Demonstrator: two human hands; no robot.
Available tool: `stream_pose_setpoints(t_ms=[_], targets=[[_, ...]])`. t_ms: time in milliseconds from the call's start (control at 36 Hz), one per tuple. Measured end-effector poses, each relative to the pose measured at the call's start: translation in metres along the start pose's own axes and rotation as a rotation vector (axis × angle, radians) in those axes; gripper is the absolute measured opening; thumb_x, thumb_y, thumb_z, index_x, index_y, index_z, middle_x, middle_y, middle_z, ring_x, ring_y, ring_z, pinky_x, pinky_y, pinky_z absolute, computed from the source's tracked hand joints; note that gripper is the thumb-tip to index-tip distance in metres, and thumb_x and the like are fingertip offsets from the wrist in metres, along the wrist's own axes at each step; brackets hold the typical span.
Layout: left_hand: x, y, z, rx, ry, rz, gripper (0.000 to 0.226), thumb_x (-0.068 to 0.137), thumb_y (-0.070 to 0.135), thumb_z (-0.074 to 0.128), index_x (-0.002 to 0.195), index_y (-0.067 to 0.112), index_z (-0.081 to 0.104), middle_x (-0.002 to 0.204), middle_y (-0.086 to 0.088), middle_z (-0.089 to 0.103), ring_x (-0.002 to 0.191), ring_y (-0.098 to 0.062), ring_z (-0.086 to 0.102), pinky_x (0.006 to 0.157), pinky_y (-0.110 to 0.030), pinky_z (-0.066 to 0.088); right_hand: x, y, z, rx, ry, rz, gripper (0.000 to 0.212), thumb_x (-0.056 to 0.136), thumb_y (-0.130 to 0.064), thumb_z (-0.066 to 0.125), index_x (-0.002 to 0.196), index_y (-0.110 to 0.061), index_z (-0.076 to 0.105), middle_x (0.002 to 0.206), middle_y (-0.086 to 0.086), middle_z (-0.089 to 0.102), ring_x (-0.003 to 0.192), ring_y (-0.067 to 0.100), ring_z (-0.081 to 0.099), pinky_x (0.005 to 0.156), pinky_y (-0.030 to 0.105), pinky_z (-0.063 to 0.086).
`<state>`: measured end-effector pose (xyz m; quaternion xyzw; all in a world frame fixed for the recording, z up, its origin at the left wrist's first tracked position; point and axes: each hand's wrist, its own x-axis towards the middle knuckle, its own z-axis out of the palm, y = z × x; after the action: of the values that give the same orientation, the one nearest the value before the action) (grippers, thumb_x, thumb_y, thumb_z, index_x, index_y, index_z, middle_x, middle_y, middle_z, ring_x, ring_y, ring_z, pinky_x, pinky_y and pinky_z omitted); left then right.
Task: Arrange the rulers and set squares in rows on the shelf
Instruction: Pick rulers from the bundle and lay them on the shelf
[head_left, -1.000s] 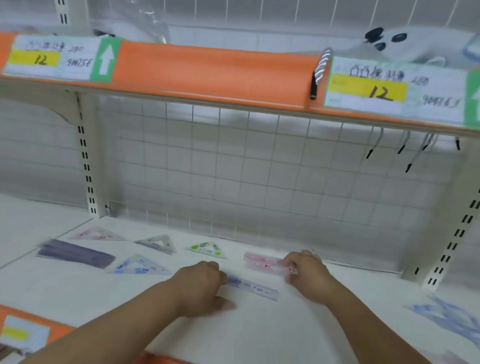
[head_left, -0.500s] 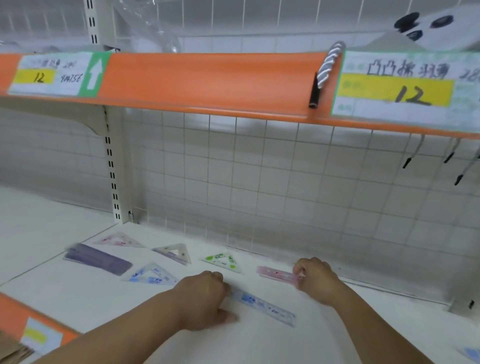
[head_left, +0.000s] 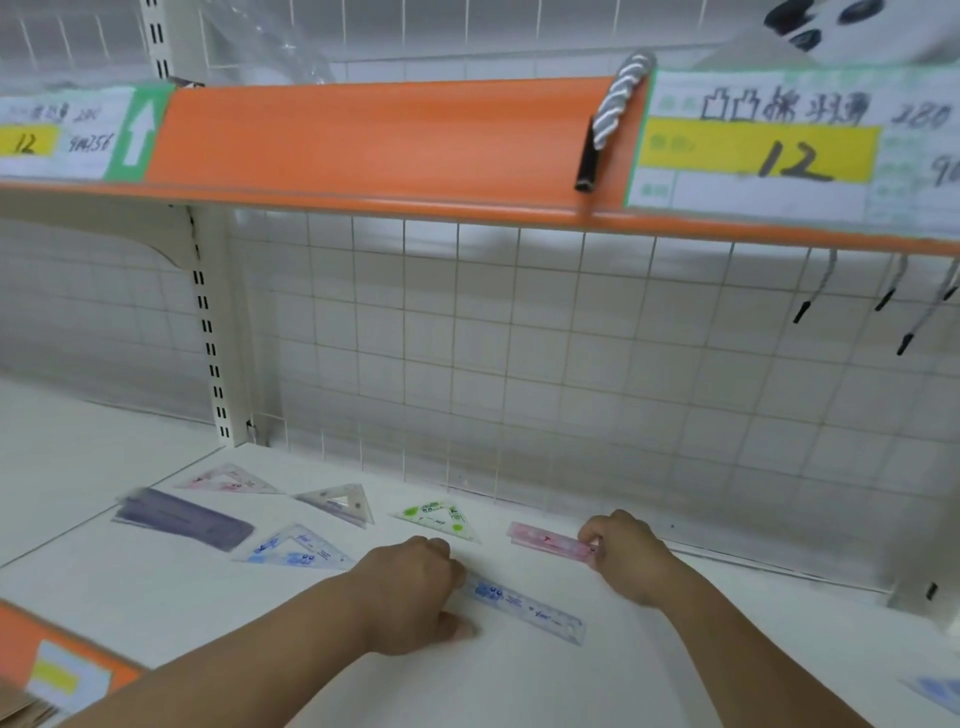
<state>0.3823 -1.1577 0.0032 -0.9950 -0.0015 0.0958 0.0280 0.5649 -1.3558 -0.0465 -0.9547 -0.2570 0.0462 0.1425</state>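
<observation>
On the white shelf my right hand pinches the right end of a pink ruler lying flat near the back. My left hand rests curled on the left end of a blue ruler in front of it. To the left lie a green set square, a grey set square, a pink set square and a blue set square. A purple ruler lies at the far left.
A wire grid back panel closes the rear. An orange-edged upper shelf with price labels hangs overhead, a striped cord dangling over it. A slotted upright stands at left. Another blue item shows at the right edge.
The view has shifted right and closer. Both hands stay on their rulers; the blue ruler has slid slightly forward and right under my left hand.
</observation>
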Motion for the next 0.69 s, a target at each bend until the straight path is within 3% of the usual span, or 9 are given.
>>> stream_pose_setpoints(t_ms=[167,361,528,694], targets=[[-0.001,0.002,0.001,-0.010,0.009,0.005,0.056,0.092,0.054,0.047,0.134,0.017,0.047,0.128,-0.007,0.045,0.122,-0.024,0.043,0.094,-0.036,0.043,-0.010,-0.009,-0.006,-0.025,0.035,0.003,0.037,0.094,-0.033,0.053,0.131,-0.028,0.049,0.131,0.002,0.043,0.126,0.022,0.038,0.105,0.033,0.035],[-0.010,0.006,0.007,-0.021,-0.042,-0.030,0.051,0.092,0.055,0.047,0.122,0.014,0.055,0.125,-0.006,0.051,0.113,-0.026,0.052,0.090,-0.034,0.043,-0.032,-0.028,-0.014,-0.048,0.148,-0.097,0.027,0.094,-0.034,0.051,0.119,-0.025,0.059,0.121,0.001,0.050,0.117,0.020,0.043,0.098,0.031,0.039],[-0.022,0.012,0.013,-0.027,-0.056,-0.035,0.047,0.092,0.055,0.047,0.114,0.015,0.056,0.121,-0.006,0.052,0.110,-0.026,0.054,0.087,-0.033,0.043,-0.060,-0.041,-0.019,-0.023,0.137,-0.131,0.026,0.095,-0.035,0.052,0.117,-0.024,0.059,0.106,-0.005,0.044,0.115,0.017,0.042,0.092,0.028,0.038],[-0.039,0.019,0.011,-0.003,-0.020,-0.008,0.052,0.091,0.058,0.047,0.122,0.016,0.054,0.125,-0.006,0.051,0.113,-0.026,0.053,0.090,-0.034,0.043,-0.096,-0.050,-0.026,-0.029,0.072,-0.089,0.021,0.094,-0.038,0.051,0.108,-0.025,0.059,0.115,-0.004,0.056,0.110,0.015,0.052,0.087,0.027,0.039]])
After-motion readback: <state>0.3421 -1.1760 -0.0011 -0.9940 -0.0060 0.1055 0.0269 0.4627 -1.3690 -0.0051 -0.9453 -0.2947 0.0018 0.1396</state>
